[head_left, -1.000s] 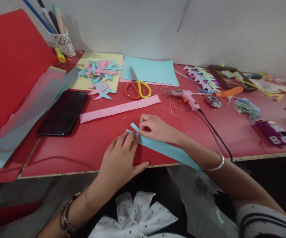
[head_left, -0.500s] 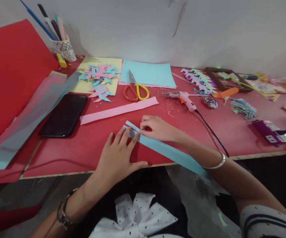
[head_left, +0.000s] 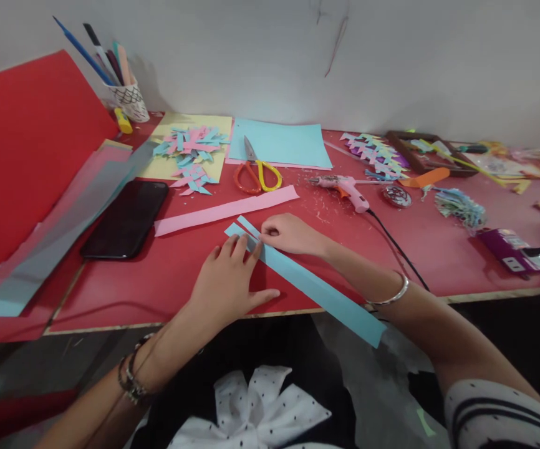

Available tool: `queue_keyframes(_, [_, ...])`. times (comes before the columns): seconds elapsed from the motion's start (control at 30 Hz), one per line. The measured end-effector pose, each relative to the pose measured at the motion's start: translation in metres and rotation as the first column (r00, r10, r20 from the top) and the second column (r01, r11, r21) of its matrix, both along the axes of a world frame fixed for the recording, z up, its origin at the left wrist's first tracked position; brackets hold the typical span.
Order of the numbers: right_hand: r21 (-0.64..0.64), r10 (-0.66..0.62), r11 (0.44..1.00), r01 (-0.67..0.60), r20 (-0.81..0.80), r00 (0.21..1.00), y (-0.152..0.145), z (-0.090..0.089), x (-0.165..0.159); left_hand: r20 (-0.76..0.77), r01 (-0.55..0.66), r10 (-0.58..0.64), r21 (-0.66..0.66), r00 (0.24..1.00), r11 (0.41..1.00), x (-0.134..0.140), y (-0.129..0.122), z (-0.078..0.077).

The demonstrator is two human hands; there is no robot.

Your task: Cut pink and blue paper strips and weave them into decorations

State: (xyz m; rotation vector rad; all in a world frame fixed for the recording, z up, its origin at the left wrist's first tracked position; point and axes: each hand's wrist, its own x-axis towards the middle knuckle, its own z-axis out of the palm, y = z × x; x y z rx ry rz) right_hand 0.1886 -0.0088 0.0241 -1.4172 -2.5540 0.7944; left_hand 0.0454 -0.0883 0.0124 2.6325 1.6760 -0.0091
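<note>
A blue paper strip (head_left: 317, 287) is laid slantwise on the red desk (head_left: 134, 293), its far end split into two tongues and its near end hung over the front edge. The split end is partly covered by the left hand (head_left: 226, 280), whose fingers are spread apart and rested on the paper. Just beside them, the strip is met by the right hand (head_left: 293, 236), its fingers curled together and apparently clamped on the paper near the split. If the step is judged rightly as a lengthwise parting, the paper is best pressed flat close to the split, the pinch taken short and the pull made slow and even, so that the edge is not skewed. Scissors (head_left: 254, 159) and a pink paper strip (head_left: 226, 212) are placed beyond.
</note>
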Motion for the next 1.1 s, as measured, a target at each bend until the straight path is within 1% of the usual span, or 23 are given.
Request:
queue_keyframes(0.2, [0.04, -0.022, 0.999, 0.022, -0.017, 1.0, 0.0, -0.006, 0.005, -0.001, 0.006, -0.006, -0.021, 1.0, 1.0, -0.001, 0.0, -0.002])
queue_keyframes(0.4, [0.1, -0.084, 0.991, 0.086, -0.017, 0.996, 0.0, -0.01, 0.013, 0.022, 0.03, -0.03, -0.042, 0.999, 0.999, -0.002, -0.001, -0.004])
queue_keyframes(0.57, [0.068, -0.056, 0.996, 0.057, -0.019, 0.998, -0.004, -0.007, 0.014, 0.035, 0.027, -0.026, -0.037, 0.999, 0.999, -0.001, -0.001, -0.004])
queue_keyframes(0.77, [0.07, 0.007, 0.998, -0.006, -0.024, 1.0, -0.006, -0.006, 0.018, 0.04, 0.026, -0.024, -0.039, 0.999, 0.999, -0.001, 0.0, -0.003])
queue_keyframes(0.93, [0.089, -0.013, 0.996, 0.013, -0.01, 1.0, -0.006, -0.007, 0.024, 0.038, 0.032, -0.031, -0.042, 0.999, 0.999, -0.001, 0.0, -0.004])
queue_keyframes(1.03, [0.111, -0.028, 0.993, 0.028, -0.001, 1.0, -0.007, -0.008, 0.026, 0.045, 0.065, -0.064, -0.003, 0.997, 0.998, -0.001, 0.0, -0.006])
queue_keyframes(1.1, [0.115, -0.027, 0.993, 0.028, -0.008, 1.0, -0.007, -0.007, 0.026, 0.059, 0.111, -0.113, 0.04, 0.992, 0.993, -0.001, 0.0, -0.008])
